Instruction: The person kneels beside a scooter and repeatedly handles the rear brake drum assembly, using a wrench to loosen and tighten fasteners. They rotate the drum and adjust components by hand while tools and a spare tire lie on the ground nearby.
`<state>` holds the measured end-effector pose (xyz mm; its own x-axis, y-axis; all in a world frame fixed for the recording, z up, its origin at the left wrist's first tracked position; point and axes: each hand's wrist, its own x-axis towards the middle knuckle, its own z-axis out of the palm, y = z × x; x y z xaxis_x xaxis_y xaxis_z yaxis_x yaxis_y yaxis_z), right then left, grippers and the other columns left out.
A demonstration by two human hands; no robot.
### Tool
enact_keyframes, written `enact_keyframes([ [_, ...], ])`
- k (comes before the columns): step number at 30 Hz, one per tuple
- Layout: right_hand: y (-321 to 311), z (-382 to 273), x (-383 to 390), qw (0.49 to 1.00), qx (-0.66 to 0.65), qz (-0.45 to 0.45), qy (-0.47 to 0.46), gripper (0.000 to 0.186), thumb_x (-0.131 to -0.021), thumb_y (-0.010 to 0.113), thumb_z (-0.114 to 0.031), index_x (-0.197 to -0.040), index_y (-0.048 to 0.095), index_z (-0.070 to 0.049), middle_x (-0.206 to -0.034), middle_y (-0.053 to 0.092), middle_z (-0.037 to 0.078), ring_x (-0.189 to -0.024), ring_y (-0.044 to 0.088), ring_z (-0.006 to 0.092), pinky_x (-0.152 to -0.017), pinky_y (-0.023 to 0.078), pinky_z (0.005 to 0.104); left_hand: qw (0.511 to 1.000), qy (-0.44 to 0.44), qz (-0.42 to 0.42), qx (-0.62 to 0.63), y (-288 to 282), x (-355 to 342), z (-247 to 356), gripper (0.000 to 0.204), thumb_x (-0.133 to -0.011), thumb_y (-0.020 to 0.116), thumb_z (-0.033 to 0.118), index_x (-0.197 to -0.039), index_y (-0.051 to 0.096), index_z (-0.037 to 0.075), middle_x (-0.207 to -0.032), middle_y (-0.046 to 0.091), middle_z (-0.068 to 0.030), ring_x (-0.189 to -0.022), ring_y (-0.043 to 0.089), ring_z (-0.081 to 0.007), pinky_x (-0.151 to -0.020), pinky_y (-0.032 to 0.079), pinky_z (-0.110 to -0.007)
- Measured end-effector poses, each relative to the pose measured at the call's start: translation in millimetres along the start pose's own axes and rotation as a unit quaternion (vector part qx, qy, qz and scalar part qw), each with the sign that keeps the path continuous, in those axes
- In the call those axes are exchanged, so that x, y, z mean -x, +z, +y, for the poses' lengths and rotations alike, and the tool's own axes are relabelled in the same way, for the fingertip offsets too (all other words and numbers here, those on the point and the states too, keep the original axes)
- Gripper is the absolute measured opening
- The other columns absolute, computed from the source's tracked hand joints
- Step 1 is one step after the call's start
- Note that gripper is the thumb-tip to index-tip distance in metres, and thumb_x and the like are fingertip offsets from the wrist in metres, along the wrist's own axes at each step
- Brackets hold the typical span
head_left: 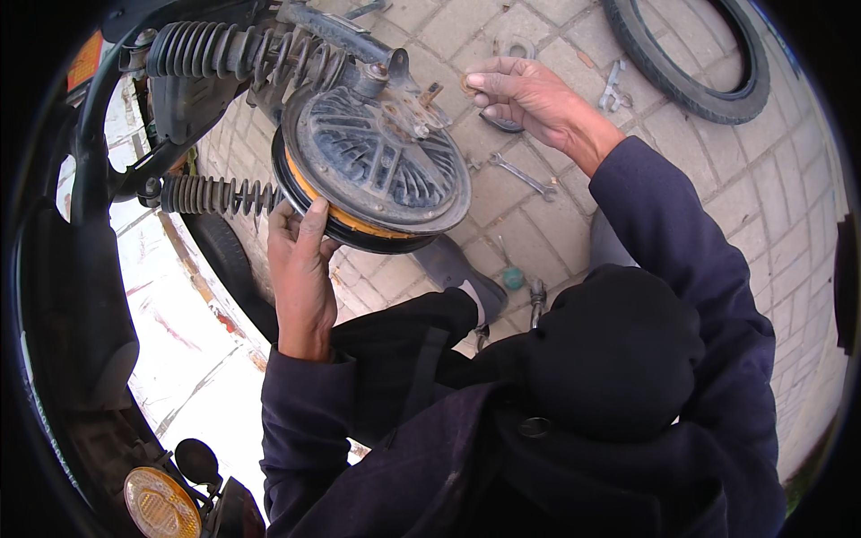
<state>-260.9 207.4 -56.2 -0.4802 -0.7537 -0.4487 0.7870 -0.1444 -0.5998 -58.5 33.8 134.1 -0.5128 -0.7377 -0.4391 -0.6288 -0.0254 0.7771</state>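
A scooter's dusty hub wheel (377,166) lies tilted in front of me, without a tyre, its black rim (381,242) lined with an orange-yellow band. My left hand (303,273) grips the rim's near left edge, with the thumb on top and the fingers curled beneath. A rusty axle end (431,93) sticks out of the hub's far side. Beyond it, apart from the wheel, my right hand (525,100) pinches a small rusty ring-like piece (467,85) between thumb and forefinger. The fingers partly cover that piece.
Two coil-spring shock absorbers (202,49) join the scooter frame at left. A loose black tyre (740,100), a double-ended wrench (523,175) and an adjustable wrench (614,87) lie on the brick paving. An amber round light (161,504) is at lower left; my shoe (484,291) stands below the wheel.
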Motion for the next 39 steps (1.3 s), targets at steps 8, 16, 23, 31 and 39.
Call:
enact_keyframes([
  [8, 22.5, 2.0, -18.8, 1.000, -0.004, -0.020, 0.006, 0.030, -0.091, 0.074, -0.018, -0.114, 0.065, -0.001, -0.099, 0.064, 0.001, -0.085, 0.061, 0.0092, -0.076, 0.056, 0.0244, 1.000, -0.002, 0.002, 0.005, 0.9, -2.0, 0.8, 0.049, -0.099, 0.063, 0.026, -0.132, 0.043, -0.004, -0.121, 0.060, -0.0134, -0.109, 0.061, -0.0176, -0.096, 0.049, -0.036],
  [16, 32.8, 1.9, -14.9, 0.999, 0.024, 0.015, -0.029, 0.032, -0.092, 0.073, -0.018, -0.115, 0.065, 0.003, -0.104, 0.062, 0.007, -0.088, 0.062, 0.0142, -0.077, 0.058, 0.0282, 1.000, -0.002, -0.011, 0.021, 3.0, 0.6, 4.3, 0.045, -0.099, 0.063, 0.025, -0.129, 0.044, -0.003, -0.120, 0.060, -0.0127, -0.106, 0.062, -0.0163, -0.094, 0.050, -0.034],
  [23, 33.9, 2.1, -7.8, 0.989, 0.123, 0.037, -0.072, 0.038, -0.093, 0.071, -0.027, -0.115, 0.069, 0.003, -0.106, 0.065, 0.011, -0.084, 0.065, 0.0165, -0.076, 0.054, 0.0261, 1.000, -0.002, -0.007, 0.029, 2.5, 1.3, 4.5, 0.044, -0.099, 0.063, 0.026, -0.129, 0.045, -0.001, -0.120, 0.060, -0.0110, -0.106, 0.062, -0.0154, -0.093, 0.049, -0.034],
  [31, 23.3, 3.1, -8.9, 0.959, 0.230, -0.002, -0.166, 0.040, -0.088, 0.075, -0.025, -0.119, 0.069, 0.000, -0.107, 0.071, 0.008, -0.086, 0.063, 0.0146, -0.080, 0.052, 0.0283, 0.999, 0.001, -0.016, 0.028, 1.3, 1.8, 4.3, 0.046, -0.099, 0.063, 0.027, -0.130, 0.045, -0.001, -0.121, 0.061, -0.0109, -0.108, 0.062, -0.0160, -0.093, 0.049, -0.034],
  [39, 23.3, 7.2, -12.4, 0.969, 0.213, -0.005, -0.123, 0.042, -0.086, 0.078, -0.022, -0.118, 0.067, 0.002, -0.096, 0.068, 0.005, -0.082, 0.060, 0.0099, -0.075, 0.050, 0.0267, 0.999, 0.005, -0.029, 0.028, 0.6, 3.1, 5.5, 0.045, -0.100, 0.062, 0.028, -0.129, 0.045, -0.001, -0.121, 0.061, -0.0113, -0.109, 0.062, -0.0160, -0.094, 0.049, -0.033],
])
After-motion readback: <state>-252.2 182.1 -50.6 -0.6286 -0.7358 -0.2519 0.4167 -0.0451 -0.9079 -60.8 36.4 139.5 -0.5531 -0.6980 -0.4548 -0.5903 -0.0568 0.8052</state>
